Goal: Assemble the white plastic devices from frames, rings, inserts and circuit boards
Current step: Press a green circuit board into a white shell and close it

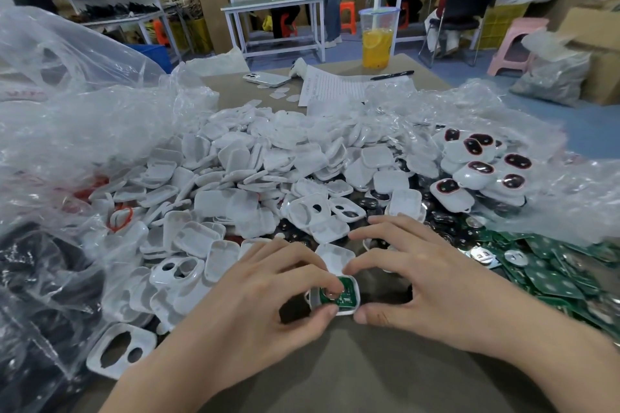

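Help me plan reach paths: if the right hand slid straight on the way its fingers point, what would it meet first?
The right hand points leftward and seems to pinch the white frame holding the green circuit board, so that comes first; just beyond is the left hand, though depth is unclear.

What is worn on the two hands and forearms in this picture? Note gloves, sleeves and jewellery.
Nothing is worn. The left hand and right hand are bare: no gloves, rings, watch or wristband. Both forearms are bare to the frame edge, no sleeve in view. Nails are short and unpainted.
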The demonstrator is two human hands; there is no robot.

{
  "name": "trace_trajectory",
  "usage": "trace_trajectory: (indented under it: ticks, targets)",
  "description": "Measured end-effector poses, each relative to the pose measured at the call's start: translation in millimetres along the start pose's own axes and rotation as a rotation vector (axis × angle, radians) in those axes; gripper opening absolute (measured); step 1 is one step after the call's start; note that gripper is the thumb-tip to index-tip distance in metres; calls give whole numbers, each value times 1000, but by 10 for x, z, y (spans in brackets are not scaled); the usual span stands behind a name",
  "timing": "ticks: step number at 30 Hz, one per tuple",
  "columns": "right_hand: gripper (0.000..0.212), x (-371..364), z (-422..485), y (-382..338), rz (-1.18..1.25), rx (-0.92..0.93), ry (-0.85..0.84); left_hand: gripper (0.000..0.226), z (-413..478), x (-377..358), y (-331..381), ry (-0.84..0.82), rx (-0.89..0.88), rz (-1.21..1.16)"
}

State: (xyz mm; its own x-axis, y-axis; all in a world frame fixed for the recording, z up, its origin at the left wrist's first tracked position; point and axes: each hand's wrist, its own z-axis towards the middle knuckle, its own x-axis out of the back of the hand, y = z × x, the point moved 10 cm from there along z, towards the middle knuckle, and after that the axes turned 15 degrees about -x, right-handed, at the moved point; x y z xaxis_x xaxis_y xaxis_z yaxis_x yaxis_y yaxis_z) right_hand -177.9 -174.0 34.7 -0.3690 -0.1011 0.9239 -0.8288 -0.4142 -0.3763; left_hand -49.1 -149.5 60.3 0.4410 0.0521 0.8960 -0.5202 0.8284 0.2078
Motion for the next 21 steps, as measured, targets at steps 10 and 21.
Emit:
trace_trajectory:
  ticks: [10,21]
  targets:
    - [45,-16,0,3,24,5,-13,17,-15,-36,-16,-13,3,-21]
    - [44,-11,0,-10,38,13,-9,18,-29,-91,-41,-17,36,-68]
